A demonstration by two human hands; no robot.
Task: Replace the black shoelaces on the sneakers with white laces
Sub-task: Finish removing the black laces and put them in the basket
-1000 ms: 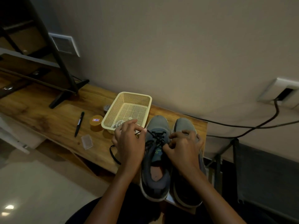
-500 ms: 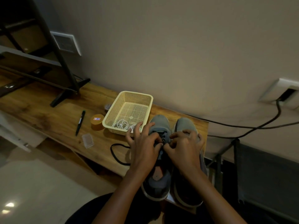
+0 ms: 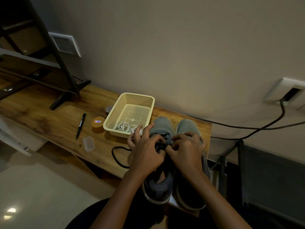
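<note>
Two grey sneakers stand side by side on the wooden table, toes toward the wall: the left sneaker [image 3: 162, 127] and the right sneaker [image 3: 187, 128]. My left hand [image 3: 146, 152] and my right hand [image 3: 186, 150] meet over the left sneaker's lacing, fingers curled, both pinching the black lace [image 3: 160, 147] there. A loose loop of that black lace [image 3: 117, 158] trails on the table to the left. Coiled white laces [image 3: 123, 127] lie in the cream basket [image 3: 113, 116]. The eyelets are hidden by my hands.
A black pen [image 3: 80, 125], an orange round tin [image 3: 98, 123] and a small clear plastic case [image 3: 89, 143] lie left of the basket. A black stand's foot [image 3: 66, 95] rests at the back left. A dark cable [image 3: 247, 128] runs along the wall at right.
My left hand has come in from the left, where it pulled the lace outward, to the middle of the left sneaker's lacing. The loose black loop now lies slack on the table.
</note>
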